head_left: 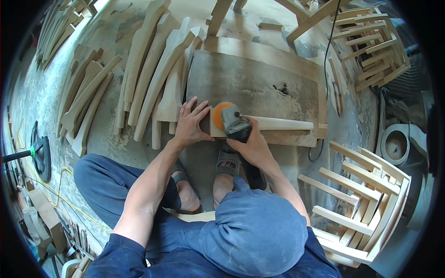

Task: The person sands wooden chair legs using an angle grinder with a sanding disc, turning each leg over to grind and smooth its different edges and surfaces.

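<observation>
The right hand [252, 146] is gripping the grey sander [235, 124], fingers closed around its body, and is pressing the orange disc [219, 115] onto the near end of the pale wooden leg [278, 123], which is lying across the low work board [259, 88]. The left hand [191, 124] is resting open and flat, fingers spread, pinning that end down. Judging by position, most of the leg's length is remaining unsanded; shaped blanks [153, 69] are lying stacked to the left.

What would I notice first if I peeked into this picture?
Probably the grey sander with its bright orange disc in the middle, held by the right hand against a pale wooden piece. The left hand lies flat beside it. Curved wooden parts are piled at upper left.
</observation>
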The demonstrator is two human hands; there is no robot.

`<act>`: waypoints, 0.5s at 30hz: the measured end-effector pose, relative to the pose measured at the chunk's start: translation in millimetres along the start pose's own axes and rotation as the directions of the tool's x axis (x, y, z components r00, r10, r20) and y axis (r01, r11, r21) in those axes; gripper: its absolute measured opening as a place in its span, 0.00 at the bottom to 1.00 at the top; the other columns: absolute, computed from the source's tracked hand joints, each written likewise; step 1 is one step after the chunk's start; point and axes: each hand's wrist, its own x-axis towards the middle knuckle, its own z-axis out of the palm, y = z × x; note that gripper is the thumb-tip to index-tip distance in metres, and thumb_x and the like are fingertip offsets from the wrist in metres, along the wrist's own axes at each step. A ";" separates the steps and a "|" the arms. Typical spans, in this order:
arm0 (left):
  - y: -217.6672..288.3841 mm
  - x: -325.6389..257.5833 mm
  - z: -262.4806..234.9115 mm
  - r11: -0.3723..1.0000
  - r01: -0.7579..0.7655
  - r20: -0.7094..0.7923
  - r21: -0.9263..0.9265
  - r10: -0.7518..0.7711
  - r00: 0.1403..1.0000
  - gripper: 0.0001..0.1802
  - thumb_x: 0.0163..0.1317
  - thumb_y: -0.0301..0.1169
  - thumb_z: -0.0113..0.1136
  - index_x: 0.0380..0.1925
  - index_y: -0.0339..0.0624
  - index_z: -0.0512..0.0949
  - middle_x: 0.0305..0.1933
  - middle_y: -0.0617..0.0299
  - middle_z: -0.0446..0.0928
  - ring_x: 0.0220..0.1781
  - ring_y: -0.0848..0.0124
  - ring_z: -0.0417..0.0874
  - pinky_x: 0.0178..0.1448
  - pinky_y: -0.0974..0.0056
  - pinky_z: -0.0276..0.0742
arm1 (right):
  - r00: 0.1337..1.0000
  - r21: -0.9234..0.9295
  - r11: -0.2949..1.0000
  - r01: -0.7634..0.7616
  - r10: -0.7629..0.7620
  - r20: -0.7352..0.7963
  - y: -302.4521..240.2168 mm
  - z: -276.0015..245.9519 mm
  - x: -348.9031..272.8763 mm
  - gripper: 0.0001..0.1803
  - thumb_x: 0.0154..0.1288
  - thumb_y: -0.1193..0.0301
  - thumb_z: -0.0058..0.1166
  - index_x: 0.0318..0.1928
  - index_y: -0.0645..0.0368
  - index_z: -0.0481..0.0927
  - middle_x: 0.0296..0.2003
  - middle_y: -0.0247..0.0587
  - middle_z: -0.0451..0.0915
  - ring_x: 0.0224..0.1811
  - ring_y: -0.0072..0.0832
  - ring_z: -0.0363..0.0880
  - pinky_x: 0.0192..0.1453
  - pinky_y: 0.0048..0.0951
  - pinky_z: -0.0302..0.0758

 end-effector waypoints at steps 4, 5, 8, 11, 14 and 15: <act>0.3 0.3 -0.6 0.999 0.029 0.005 -0.028 -0.029 1.000 0.64 0.29 0.53 0.90 0.74 0.54 0.75 0.82 0.63 0.69 0.89 0.50 0.53 0.90 0.37 0.46 | 0.997 -0.050 0.999 0.003 0.001 0.079 -11.7 1.6 4.5 0.54 0.60 0.56 0.75 0.78 0.62 0.57 0.62 0.66 0.81 0.68 0.56 0.82 0.72 0.44 0.75; -0.2 0.1 -0.8 0.999 0.029 -0.001 -0.020 -0.029 1.000 0.64 0.29 0.53 0.90 0.74 0.54 0.75 0.82 0.63 0.69 0.89 0.50 0.53 0.90 0.37 0.46 | 0.999 -0.047 0.999 0.015 -0.013 0.040 -10.7 -0.6 0.2 0.53 0.60 0.55 0.74 0.78 0.59 0.57 0.61 0.67 0.82 0.66 0.60 0.82 0.71 0.48 0.76; -2.0 0.4 0.4 0.999 0.027 0.011 -0.036 -0.027 1.000 0.64 0.29 0.53 0.90 0.74 0.54 0.75 0.83 0.63 0.69 0.89 0.50 0.53 0.90 0.37 0.45 | 0.999 -0.011 1.000 0.010 -0.010 -0.038 1.2 -11.4 -17.0 0.53 0.61 0.54 0.73 0.78 0.57 0.57 0.61 0.68 0.83 0.65 0.63 0.83 0.69 0.52 0.78; -1.7 -1.4 2.9 1.000 0.014 0.008 -0.015 -0.014 1.000 0.63 0.29 0.53 0.90 0.74 0.53 0.76 0.83 0.63 0.68 0.89 0.50 0.54 0.90 0.38 0.45 | 0.990 0.018 1.000 -0.017 0.020 -0.139 9.9 -5.9 -25.8 0.52 0.61 0.54 0.73 0.78 0.56 0.57 0.59 0.69 0.84 0.64 0.63 0.83 0.67 0.51 0.79; -2.6 0.8 4.7 1.000 0.023 -0.009 -0.001 -0.023 1.000 0.62 0.29 0.52 0.90 0.73 0.51 0.77 0.82 0.61 0.69 0.88 0.50 0.56 0.90 0.38 0.45 | 0.998 0.011 0.999 0.053 -0.053 0.028 8.3 2.0 -23.8 0.52 0.61 0.55 0.73 0.78 0.56 0.56 0.54 0.69 0.86 0.60 0.65 0.85 0.65 0.52 0.80; -2.6 0.7 5.3 1.000 -0.011 -0.027 -0.006 0.011 1.000 0.62 0.29 0.52 0.90 0.73 0.51 0.77 0.82 0.61 0.69 0.88 0.50 0.56 0.90 0.38 0.45 | 0.999 -0.012 1.000 -0.029 0.030 0.034 6.3 3.0 -24.2 0.52 0.61 0.55 0.73 0.78 0.56 0.56 0.54 0.69 0.86 0.60 0.65 0.85 0.65 0.52 0.80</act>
